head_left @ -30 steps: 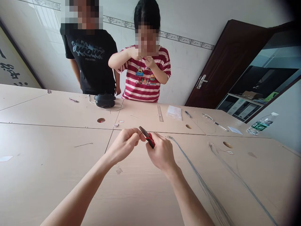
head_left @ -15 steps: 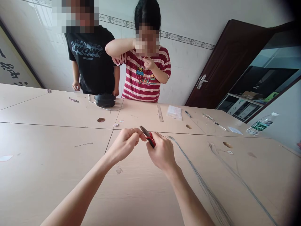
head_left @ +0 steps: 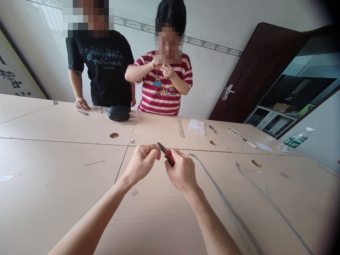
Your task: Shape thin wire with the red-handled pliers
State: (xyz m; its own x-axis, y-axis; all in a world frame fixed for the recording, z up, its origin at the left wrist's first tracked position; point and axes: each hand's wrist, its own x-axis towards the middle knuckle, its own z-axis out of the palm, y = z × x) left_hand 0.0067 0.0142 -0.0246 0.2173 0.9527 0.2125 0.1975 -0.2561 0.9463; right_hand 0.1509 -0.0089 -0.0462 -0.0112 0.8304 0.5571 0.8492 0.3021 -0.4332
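My right hand (head_left: 182, 170) is wrapped round a pair of pliers (head_left: 167, 154) with red and black handles and dark jaws that point up and to the left. Close beside the jaw tips, my left hand (head_left: 145, 161) is closed with thumb and forefinger pinched. Whatever it pinches is too small to make out. Both hands are above the near part of the table. Just right of my right hand lies a bundle of thin grey cords (head_left: 220, 191) with small metal ends. Farther right is a second bundle of cords (head_left: 265, 198).
On the table (head_left: 66, 205) lie a ruler (head_left: 181, 128), a clear plastic bag (head_left: 197, 126), a pen (head_left: 212, 129) and black headphones (head_left: 118, 113) with a white cable. A water bottle (head_left: 296, 140) stands at the right. Two people stand across the table, one in a striped shirt (head_left: 164, 88).
My left hand has drawn back slightly, and its fingertips are more curled in. The pliers have shifted a little left. Across the table, one person's hand has come down onto the tabletop.
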